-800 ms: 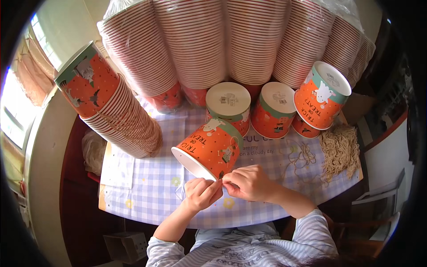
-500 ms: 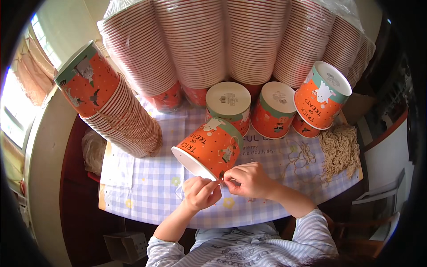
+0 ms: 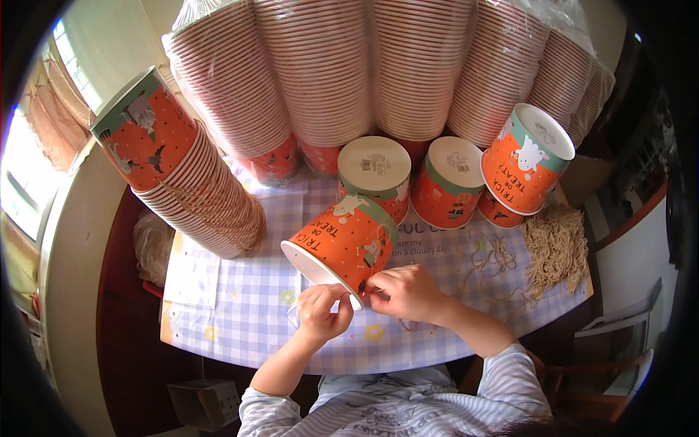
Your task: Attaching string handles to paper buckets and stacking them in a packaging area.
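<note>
An orange paper bucket [image 3: 341,244] with a green band lies tilted on the table, its white-rimmed mouth toward me. My left hand [image 3: 319,312] is at the lower rim, its bent fingertips just inside the mouth; what they pinch is hidden. Outside the wall, close to the same rim, my right hand [image 3: 408,293] is closed in a pinch. A small pale bit, seemingly string, shows at its fingertips. A thin pale loop hangs beside my left hand.
Upturned buckets [image 3: 374,167] stand behind, one raised on another at right. A leaning stack [image 3: 207,193] draped with strings is at left. Plastic-wrapped bucket stacks [image 3: 415,69] line the back. A bundle of beige strings [image 3: 555,247] and loose strands [image 3: 491,255] lie right on the checked tablecloth [image 3: 255,331].
My hands, pinched together just below the rim before, have parted slightly. The left fingertips have gone inside the mouth, while the right stays outside. The bucket has hardly moved.
</note>
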Demonstrator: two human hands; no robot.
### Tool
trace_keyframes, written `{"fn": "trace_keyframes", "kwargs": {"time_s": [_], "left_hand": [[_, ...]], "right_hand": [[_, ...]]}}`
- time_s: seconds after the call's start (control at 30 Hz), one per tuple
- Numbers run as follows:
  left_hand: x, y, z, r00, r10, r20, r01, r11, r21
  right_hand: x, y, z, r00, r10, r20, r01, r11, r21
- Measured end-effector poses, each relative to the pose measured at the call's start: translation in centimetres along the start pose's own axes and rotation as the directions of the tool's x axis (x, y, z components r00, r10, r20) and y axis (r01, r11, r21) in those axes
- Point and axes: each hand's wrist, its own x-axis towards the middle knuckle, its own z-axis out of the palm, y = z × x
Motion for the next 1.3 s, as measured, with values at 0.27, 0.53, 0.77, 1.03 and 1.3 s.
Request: {"fn": "trace_keyframes", "kwargs": {"time_s": [0.27,0.53,0.77,1.03,1.3], "left_hand": [[0.2,-0.2,-0.2,0.938,-0.252,0.239,0.296,0.94,-0.17],[0.7,-0.7,-0.7,0.919,-0.2,0.339,0.301,0.912,-0.279],[0.6,-0.9,-0.8,0.89,-0.213,0.403,0.329,0.912,-0.245],[0.6,-0.9,-0.7,0.881,-0.233,0.412,0.347,0.91,-0.227],[0.7,-1.2,-1.3,0.82,-0.333,0.466,0.513,0.788,-0.339]], "right_hand": [[-0.2,0.1,0.3,1.0,-0.009,-0.028,0.009,1.0,-0.008],[-0.2,-0.3,0.1,1.0,-0.002,-0.029,0.002,1.0,-0.02],[-0.3,-0.3,0.2,0.999,-0.031,-0.031,0.029,0.998,-0.055],[-0.2,-0.4,0.0,1.0,-0.023,-0.018,0.021,0.998,-0.06],[-0.3,-0.2,0.1,1.0,-0.021,-0.021,0.021,1.0,-0.017]]}}
